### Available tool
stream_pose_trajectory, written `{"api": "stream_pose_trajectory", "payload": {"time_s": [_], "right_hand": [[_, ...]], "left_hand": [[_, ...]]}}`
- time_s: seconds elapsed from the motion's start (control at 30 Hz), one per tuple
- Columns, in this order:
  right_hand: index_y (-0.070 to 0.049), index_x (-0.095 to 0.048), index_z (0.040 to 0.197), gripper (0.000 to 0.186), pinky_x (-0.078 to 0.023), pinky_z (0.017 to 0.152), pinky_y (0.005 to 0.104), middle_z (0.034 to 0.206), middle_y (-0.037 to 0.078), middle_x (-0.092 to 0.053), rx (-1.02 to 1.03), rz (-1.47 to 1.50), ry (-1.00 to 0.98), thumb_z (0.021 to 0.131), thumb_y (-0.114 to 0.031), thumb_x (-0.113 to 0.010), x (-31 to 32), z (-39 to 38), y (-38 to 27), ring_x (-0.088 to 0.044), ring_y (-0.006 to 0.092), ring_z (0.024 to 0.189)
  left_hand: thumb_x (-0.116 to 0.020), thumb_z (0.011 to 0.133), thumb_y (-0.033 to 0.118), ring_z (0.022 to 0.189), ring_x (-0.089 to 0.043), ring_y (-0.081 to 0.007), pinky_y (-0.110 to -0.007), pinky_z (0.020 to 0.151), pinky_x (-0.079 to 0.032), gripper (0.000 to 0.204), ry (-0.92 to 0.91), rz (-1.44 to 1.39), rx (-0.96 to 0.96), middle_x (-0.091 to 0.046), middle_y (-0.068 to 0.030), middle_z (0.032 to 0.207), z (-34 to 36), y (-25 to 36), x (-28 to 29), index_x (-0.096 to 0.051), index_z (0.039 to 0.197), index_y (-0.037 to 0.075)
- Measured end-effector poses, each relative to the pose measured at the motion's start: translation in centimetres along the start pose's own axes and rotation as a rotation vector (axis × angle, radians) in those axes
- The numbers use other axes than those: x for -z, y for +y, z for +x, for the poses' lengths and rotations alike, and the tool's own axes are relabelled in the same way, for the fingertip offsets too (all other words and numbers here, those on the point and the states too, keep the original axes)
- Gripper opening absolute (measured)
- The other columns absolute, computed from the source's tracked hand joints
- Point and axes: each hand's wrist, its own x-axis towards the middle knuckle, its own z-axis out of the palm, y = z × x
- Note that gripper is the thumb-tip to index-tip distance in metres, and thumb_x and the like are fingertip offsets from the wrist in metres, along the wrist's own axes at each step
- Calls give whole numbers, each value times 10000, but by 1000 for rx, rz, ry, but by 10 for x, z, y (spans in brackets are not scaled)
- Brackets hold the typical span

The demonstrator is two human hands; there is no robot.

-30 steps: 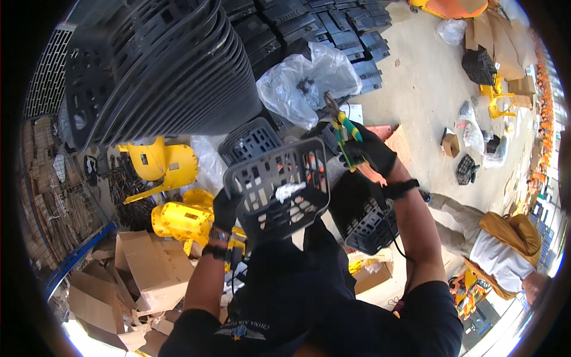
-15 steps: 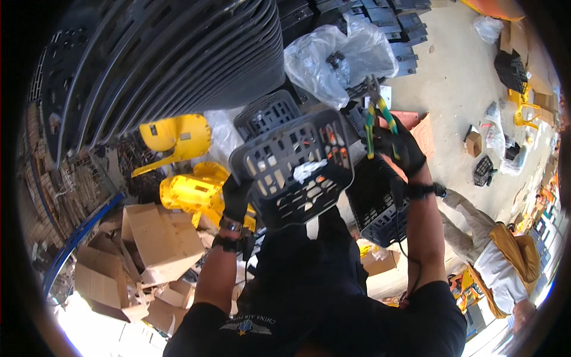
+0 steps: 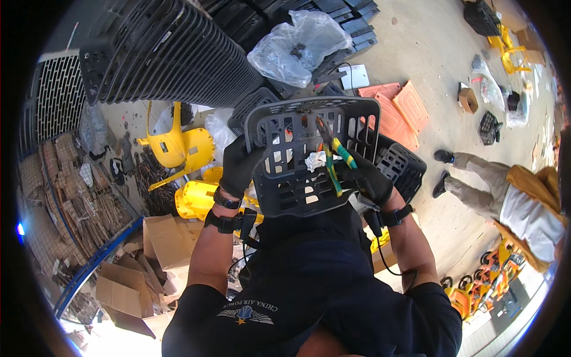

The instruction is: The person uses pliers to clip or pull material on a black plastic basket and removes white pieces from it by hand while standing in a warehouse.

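A black slotted plastic basket [image 3: 297,210] is held in front of my body, its open side toward me. My left hand [image 3: 239,168], in a black glove, grips the basket's left rim. Gloved as well, my right hand [image 3: 370,182] is closed round pliers with green-and-yellow handles [image 3: 343,153]. The pliers' jaws point away from me, inside the basket and near its far wall. Whether the jaws touch the wall, I cannot tell. A crumpled white scrap [image 3: 315,161] shows in the basket, beside the pliers' handles.
Another black basket [image 3: 405,166] stands behind on the right, near coral panels [image 3: 397,110]. Beyond are a clear plastic bag [image 3: 297,52] and a tall stack of black ribbed parts [image 3: 184,59]. Yellow plastic parts [image 3: 193,146] and cardboard boxes [image 3: 122,294] lie left. A person [image 3: 526,205] is at right.
My right hand has brought the pliers left and down, from beside the basket to inside it. The basket has shifted right and turned more squarely toward me. My view has swung too.
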Motion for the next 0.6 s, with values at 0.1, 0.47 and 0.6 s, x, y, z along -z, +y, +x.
{"api": "stream_pose_trajectory", "payload": {"time_s": [0.1, 0.47, 0.6], "right_hand": [[-93, -315, 1453, 647, -449, 902, 257, 1226, 20, -547, 55, -10, 34, 870, -44, -590, 5, -14, 3, -545, 107, 1047], [-92, -240, 1479, 694, -421, 973, 287, 1392, 41, -452, 151, -93, -42, 869, -37, -567, 5, -60, -4, -513, 161, 1174], [-94, -240, 1480, 701, -415, 980, 283, 1412, 35, -431, 131, -37, -107, 857, -23, -556, 1, -66, -8, -509, 160, 1179]], "left_hand": [[-593, 834, 43, 814, -622, -123, -261, 727, -494, 251, -20, 4, -42, -686, -65, 919, -11, 16, -20, -630, 1074, -23], [-651, 774, 59, 671, -613, -103, -249, 621, -489, 253, 29, 103, -27, -679, -60, 783, -40, 43, -45, -639, 1019, -2], [-686, 738, 47, 586, -595, -114, -255, 566, -471, 187, 15, 158, -89, -650, -48, 695, -48, 42, -43, -629, 912, 11]]}}
